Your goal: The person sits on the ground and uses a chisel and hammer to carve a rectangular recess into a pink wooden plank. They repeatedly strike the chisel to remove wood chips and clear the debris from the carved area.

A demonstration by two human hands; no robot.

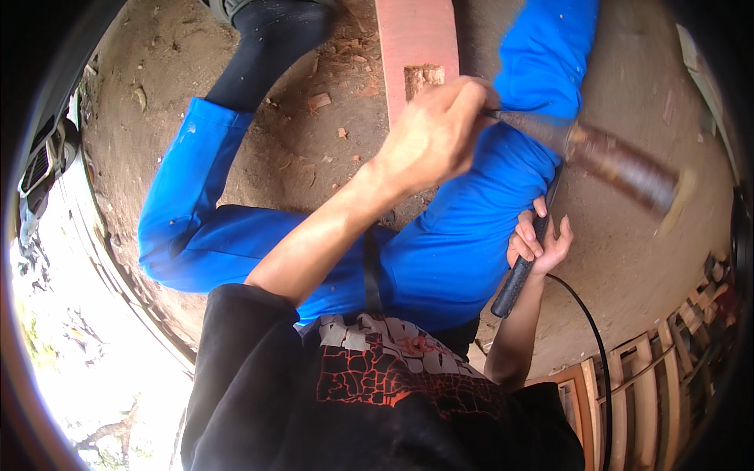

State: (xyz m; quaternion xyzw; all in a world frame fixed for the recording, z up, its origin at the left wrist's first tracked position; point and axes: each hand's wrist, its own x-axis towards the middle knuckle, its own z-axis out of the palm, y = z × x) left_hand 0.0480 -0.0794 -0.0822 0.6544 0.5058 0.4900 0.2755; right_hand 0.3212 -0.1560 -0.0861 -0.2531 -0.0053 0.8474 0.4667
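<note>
Your hands are both taken up with tools. Your left hand [440,129] is over the near end of the plank [416,35], fist tight around the narrow end of a chisel [620,167]; the brown handle, blurred, points off to the right of the plank, and the tip is hidden in your fingers. Whether that fist touches the plank, you cannot tell. Your right hand [550,250] is on your side of the plank and to its right, palm turned up, fingers curled loosely about the black grip of a bar [514,290]; its far end is lost behind the chisel, so you cannot tell what sits there. The plank is reddish, runs between your legs in their blue trousers [471,235], and has a squarish, rough-cut recess [424,78] just beyond your left hand. Wood chips [319,102] dot the earth floor [636,259] left of the plank. Well to the right of the plank and nearer you, a black cable [598,337] curves past wooden slats [646,392].
</note>
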